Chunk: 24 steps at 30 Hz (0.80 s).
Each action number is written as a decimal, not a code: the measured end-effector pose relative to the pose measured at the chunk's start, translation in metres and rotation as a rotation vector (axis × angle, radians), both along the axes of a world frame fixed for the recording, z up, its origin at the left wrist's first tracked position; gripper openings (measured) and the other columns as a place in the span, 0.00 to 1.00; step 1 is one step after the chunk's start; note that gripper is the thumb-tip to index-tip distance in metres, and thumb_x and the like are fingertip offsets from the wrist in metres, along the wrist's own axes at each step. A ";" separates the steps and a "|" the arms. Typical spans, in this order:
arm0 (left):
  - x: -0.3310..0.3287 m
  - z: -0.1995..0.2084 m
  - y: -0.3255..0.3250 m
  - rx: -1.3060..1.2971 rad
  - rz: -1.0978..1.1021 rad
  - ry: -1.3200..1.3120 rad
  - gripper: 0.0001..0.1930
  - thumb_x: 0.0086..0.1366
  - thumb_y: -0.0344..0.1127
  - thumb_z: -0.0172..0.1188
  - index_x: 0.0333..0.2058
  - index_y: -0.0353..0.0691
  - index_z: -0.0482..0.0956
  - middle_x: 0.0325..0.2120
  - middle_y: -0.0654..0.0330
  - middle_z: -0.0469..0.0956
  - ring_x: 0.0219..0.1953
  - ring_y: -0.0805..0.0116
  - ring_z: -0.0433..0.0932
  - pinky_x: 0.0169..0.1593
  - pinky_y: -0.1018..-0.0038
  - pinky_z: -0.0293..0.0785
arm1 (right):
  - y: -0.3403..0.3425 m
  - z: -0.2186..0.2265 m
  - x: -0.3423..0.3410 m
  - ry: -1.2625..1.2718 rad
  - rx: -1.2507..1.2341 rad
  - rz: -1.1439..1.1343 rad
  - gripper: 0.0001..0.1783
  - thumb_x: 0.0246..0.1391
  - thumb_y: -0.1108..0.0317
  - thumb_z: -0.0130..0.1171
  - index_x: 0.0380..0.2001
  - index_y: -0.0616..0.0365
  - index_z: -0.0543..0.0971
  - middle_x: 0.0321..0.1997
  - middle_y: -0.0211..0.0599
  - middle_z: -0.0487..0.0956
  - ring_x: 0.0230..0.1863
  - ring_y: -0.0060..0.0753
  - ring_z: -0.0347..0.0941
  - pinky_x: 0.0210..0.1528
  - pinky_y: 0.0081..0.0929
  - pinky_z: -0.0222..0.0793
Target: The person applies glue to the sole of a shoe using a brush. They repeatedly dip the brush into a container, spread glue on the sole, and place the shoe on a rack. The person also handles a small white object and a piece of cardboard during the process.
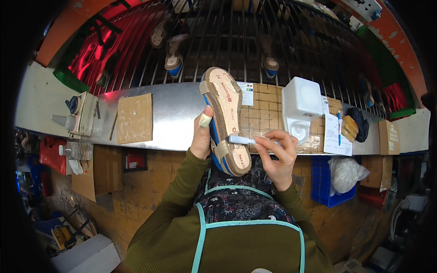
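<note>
My left hand [201, 136] is closed round the side of a sandal upper on a last [226, 109], held with its underside up. That underside has a pale insole with red print, a brown cork-like rim and blue edges; beige straps fold over it. The thumb, with a pale cover on it, presses the side. In my right hand [281, 157] a small pale-handled brush [242, 139] is pinched between thumb and fingers. Its head rests on the underside, by a strap near the end closest to me. The bristles are hidden from view.
A white plastic container with a dish [300, 98] stands on cardboard at right. Beside it lie paper with a blue pen [339, 129] and dark cloth. Brown cardboard [134, 118] lies at left. Beyond the metal bench, more shoes [174, 59] sit on a bar conveyor [218, 41].
</note>
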State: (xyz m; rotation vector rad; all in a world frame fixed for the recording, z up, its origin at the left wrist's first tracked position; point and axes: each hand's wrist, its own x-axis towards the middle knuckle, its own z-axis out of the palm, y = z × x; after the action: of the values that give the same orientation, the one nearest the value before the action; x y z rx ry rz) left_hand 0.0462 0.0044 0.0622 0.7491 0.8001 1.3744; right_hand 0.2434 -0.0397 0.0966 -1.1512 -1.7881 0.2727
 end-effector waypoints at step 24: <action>0.008 0.014 0.020 0.118 -0.016 -0.003 0.37 0.66 0.64 0.50 0.53 0.30 0.71 0.44 0.55 0.78 0.43 0.73 0.79 0.48 0.76 0.77 | -0.011 0.004 0.022 0.034 -0.003 -0.012 0.12 0.41 0.70 0.72 0.34 0.50 0.86 0.32 0.28 0.78 0.34 0.24 0.71 0.42 0.27 0.53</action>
State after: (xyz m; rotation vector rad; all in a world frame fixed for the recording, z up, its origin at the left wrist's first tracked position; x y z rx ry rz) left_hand 0.0542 0.0244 0.0766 0.8435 0.7143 1.4175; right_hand 0.2658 -0.0506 0.1004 -1.1530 -1.7509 0.2867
